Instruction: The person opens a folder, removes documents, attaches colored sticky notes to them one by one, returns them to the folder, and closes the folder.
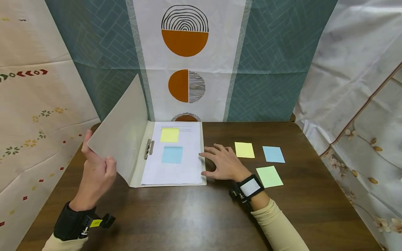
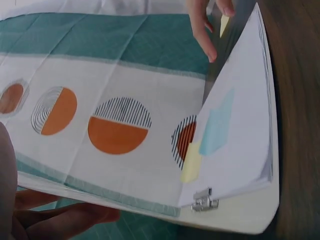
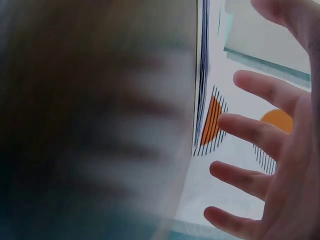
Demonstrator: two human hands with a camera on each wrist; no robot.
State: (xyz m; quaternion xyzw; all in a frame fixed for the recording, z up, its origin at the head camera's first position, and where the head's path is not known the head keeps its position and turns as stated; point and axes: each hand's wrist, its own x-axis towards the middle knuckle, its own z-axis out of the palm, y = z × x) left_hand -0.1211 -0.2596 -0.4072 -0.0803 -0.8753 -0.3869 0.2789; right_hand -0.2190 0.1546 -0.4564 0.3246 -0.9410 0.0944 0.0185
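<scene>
Behind the cover (image 1: 124,130), left fingers (image 2: 75,219), mostly hidden in head view.

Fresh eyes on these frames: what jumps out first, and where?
Probably the white folder mid-table, its cover held upright by the left hand. Next, the pastel notes: a yellow note and a blue note on its paper, plus a yellow square, blue square and green square farther right on the table. Behind, the orange-and-black circles on the hanging cloth stand out.
</scene>
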